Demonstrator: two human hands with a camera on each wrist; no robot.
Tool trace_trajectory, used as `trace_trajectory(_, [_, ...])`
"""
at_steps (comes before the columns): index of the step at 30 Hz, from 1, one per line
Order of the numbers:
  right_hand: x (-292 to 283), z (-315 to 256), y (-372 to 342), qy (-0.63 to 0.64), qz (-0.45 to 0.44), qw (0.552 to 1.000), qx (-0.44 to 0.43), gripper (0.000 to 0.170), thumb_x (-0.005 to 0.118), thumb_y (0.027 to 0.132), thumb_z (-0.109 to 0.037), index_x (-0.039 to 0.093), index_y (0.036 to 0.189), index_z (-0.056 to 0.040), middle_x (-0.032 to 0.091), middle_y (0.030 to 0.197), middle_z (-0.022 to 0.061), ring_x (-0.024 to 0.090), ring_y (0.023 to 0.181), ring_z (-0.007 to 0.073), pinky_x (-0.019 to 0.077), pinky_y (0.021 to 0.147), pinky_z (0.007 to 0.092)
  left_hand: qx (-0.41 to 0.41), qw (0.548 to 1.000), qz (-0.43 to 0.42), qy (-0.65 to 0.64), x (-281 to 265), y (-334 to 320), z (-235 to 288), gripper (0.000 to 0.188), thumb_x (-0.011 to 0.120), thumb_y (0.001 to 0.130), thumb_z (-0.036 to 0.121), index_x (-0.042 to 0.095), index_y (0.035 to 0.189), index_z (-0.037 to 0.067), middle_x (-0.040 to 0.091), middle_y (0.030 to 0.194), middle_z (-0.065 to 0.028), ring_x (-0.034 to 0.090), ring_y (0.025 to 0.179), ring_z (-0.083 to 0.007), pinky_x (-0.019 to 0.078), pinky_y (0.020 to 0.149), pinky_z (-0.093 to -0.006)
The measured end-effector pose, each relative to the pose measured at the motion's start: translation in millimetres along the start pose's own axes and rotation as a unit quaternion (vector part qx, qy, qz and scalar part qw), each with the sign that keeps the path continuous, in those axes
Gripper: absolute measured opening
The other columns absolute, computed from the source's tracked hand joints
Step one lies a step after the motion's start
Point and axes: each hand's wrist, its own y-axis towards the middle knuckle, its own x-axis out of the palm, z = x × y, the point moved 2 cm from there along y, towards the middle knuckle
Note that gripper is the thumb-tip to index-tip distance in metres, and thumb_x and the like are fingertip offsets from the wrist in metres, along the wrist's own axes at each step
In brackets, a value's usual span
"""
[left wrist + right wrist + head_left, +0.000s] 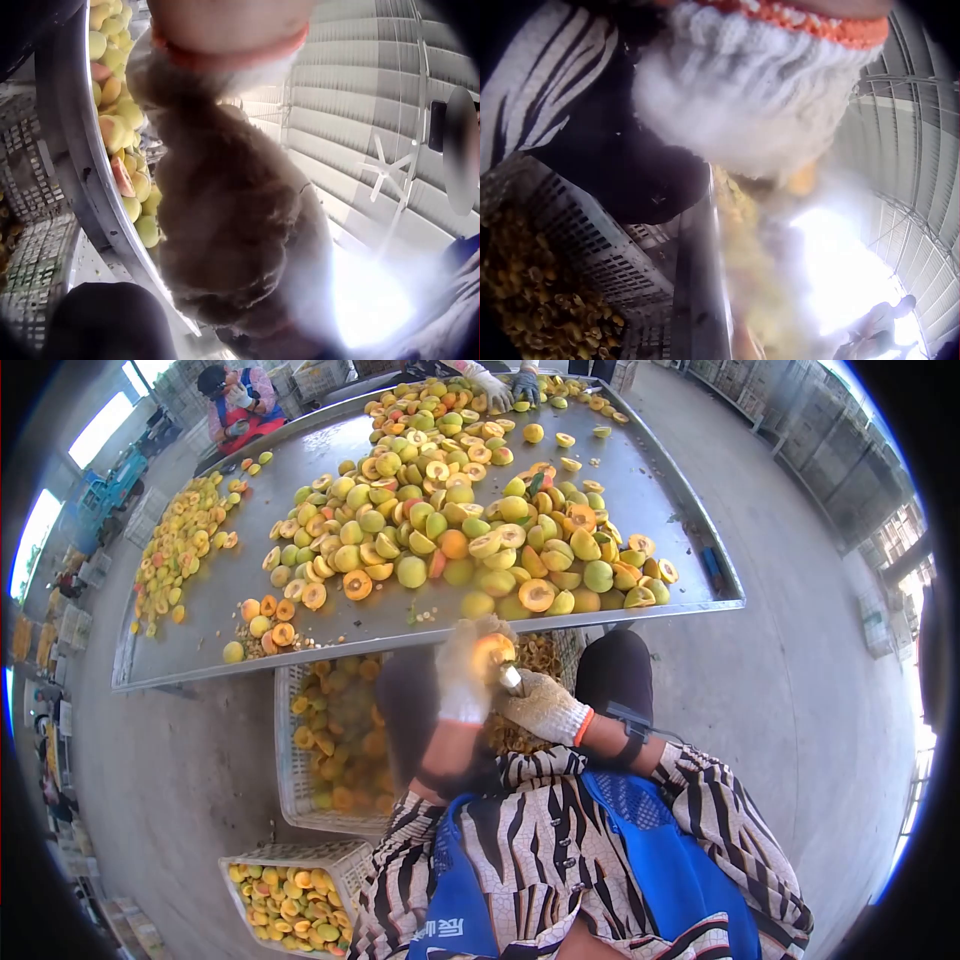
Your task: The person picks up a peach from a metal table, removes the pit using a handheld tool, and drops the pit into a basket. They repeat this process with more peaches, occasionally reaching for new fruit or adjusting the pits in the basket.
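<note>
In the head view my gloved left hand (466,672) grips an orange-fleshed peach half (494,651), blurred, just off the table's near edge. My gloved right hand (545,708) holds a short metal tool (512,680), its tip close against the fruit; its working end is hidden. A heap of cut yellow-green peaches (420,525) covers much of the metal table (330,445). In the left wrist view the left glove (225,210) hides the fruit. The right wrist view shows the back of the right glove (742,97).
Under the table's near edge stands a crate (287,760) of peach halves; another crate (362,860) is lower left. Pits and scraps (540,655) fill a container between my knees. Across the table another person's gloved hands (490,388) work; one more person (242,405) sits far left.
</note>
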Motion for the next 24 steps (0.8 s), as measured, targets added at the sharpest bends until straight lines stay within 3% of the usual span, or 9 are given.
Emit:
trace_trajectory(4, [10, 16, 8, -0.005, -0.01, 1.0, -0.011, 0.025, 0.06, 0.088, -0.019, 0.06, 0.107, -0.0024, 0.067, 0.092, 0.0136, 0.064, 0.087, 0.0251, 0.0498, 0.081, 0.0378, -0.012, 0.999, 0.031, 0.002, -8, 4, -9, 0.038, 0.059, 0.097, 0.033, 0.065, 0.093, -0.005, 0.069, 0.083, -0.015, 0.06, 0.059, -0.017, 0.0445, 0.047, -0.0228])
trace_trajectory(7, [0, 0, 9, -0.206, -0.049, 0.977, -0.018, 0.025, 0.06, 0.088, -0.02, 0.061, 0.106, -0.0023, 0.068, 0.091, 0.0132, 0.064, 0.088, 0.0252, 0.0497, 0.082, 0.0382, -0.028, 0.999, 0.032, 0.023, -13, 8, -8, 0.03, 0.056, 0.098, 0.025, 0.063, 0.097, -0.005, 0.068, 0.083, -0.015, 0.064, 0.064, -0.0211, 0.0511, 0.054, -0.0293])
trace_trajectory(8, [5, 15, 15, -0.188, -0.033, 0.981, -0.03, 0.026, 0.061, 0.088, -0.023, 0.062, 0.104, -0.0033, 0.068, 0.091, 0.0135, 0.064, 0.086, 0.025, 0.0501, 0.08, 0.038, -0.03, 0.999, 0.031, 0.032, -13, 8, -6, 0.027, 0.055, 0.099, 0.021, 0.062, 0.099, -0.005, 0.068, 0.083, -0.0151, 0.066, 0.066, -0.0235, 0.0547, 0.058, -0.0326])
trace_trajectory(11, [0, -5, 11, -0.026, -0.093, 0.991, 0.093, 0.027, 0.063, 0.087, -0.026, 0.063, 0.103, -0.0037, 0.068, 0.089, 0.0128, 0.064, 0.083, 0.023, 0.0505, 0.078, 0.037, -0.017, 0.998, 0.019, 0.061, -11, 6, 4, 0.027, 0.055, 0.098, 0.02, 0.063, 0.097, -0.006, 0.068, 0.081, -0.0156, 0.066, 0.063, -0.0233, 0.0545, 0.056, -0.0324])
trace_trajectory(14, [-1, -6, 13, -0.044, -0.12, 0.988, 0.089, 0.028, 0.065, 0.087, -0.027, 0.064, 0.101, -0.0032, 0.068, 0.086, 0.0109, 0.063, 0.08, 0.0186, 0.0505, 0.075, 0.0344, 0.013, 0.997, -0.054, 0.06, -16, 11, 3, 0.028, 0.056, 0.098, 0.019, 0.065, 0.092, -0.007, 0.069, 0.079, -0.016, 0.066, 0.061, -0.0232, 0.0542, 0.055, -0.0318])
trace_trajectory(16, [-4, -12, 13, -0.099, -0.147, 0.984, 0.013, 0.028, 0.065, 0.088, -0.027, 0.064, 0.102, -0.0027, 0.068, 0.086, 0.0085, 0.062, 0.079, 0.0173, 0.0502, 0.075, 0.034, 0.002, 0.996, -0.065, 0.066, -21, 16, 1, 0.029, 0.057, 0.097, 0.019, 0.066, 0.09, -0.007, 0.069, 0.079, -0.0163, 0.066, 0.062, -0.023, 0.0541, 0.055, -0.0316])
trace_trajectory(18, [-11, -10, 14, -0.047, -0.193, 0.98, -0.001, 0.028, 0.065, 0.087, -0.026, 0.064, 0.103, -0.0025, 0.068, 0.087, 0.0067, 0.061, 0.079, 0.0155, 0.0502, 0.074, 0.033, -0.001, 0.994, -0.09, 0.069, -22, 18, 1, 0.029, 0.058, 0.097, 0.019, 0.067, 0.089, -0.007, 0.069, 0.08, -0.0164, 0.066, 0.062, -0.0228, 0.0542, 0.056, -0.0315])
trace_trajectory(23, [-12, 29, 17, 0.282, -0.253, 0.906, 0.186, 0.03, 0.068, 0.086, -0.019, 0.062, 0.111, -0.0046, 0.066, 0.088, 0.0044, 0.06, 0.076, 0.0096, 0.05, 0.065, 0.0277, -0.009, 0.986, -0.145, 0.08, -26, 21, -3, 0.028, 0.06, 0.096, 0.019, 0.067, 0.089, -0.007, 0.07, 0.081, -0.0162, 0.066, 0.063, -0.0228, 0.0546, 0.057, -0.0312])
trace_trajectory(24, [-11, 30, 17, 0.231, -0.242, 0.931, 0.148, 0.031, 0.068, 0.085, -0.018, 0.061, 0.112, -0.0049, 0.065, 0.088, 0.0041, 0.059, 0.075, 0.0084, 0.0495, 0.063, 0.0264, -0.014, 0.984, -0.158, 0.087, -25, 22, -5, 0.028, 0.061, 0.096, 0.02, 0.067, 0.088, -0.007, 0.07, 0.082, -0.016, 0.067, 0.064, -0.0227, 0.0547, 0.057, -0.0311])
